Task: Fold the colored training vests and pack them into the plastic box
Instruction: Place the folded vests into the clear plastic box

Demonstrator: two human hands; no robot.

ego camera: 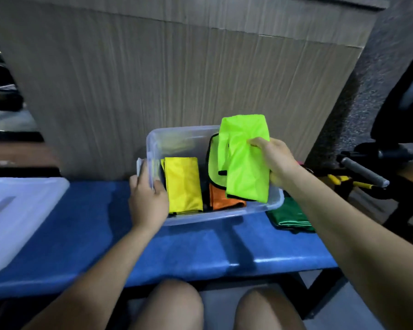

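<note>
— Lime-green vest (244,160), folded: where is it?

— Above the right half of the clear plastic box (188,216), gripped by the right hand (275,160), thumb on top of the cloth and fingers curled beneath.

— And the left hand (148,198)?

— It grips the box's left wall, fingers hooked over the rim.

— What is already inside?

— A folded yellow vest (183,185) on the left, an orange vest (221,198) and another lime piece with black trim (214,163) on the right. Something dark lies between them, possibly another vest; the blur hides it.

— Around the box?

— It sits on a blue bench (177,253). A green vest (290,216) lies just beside its right end, and the white lid (22,215) rests well apart to the left.
</note>
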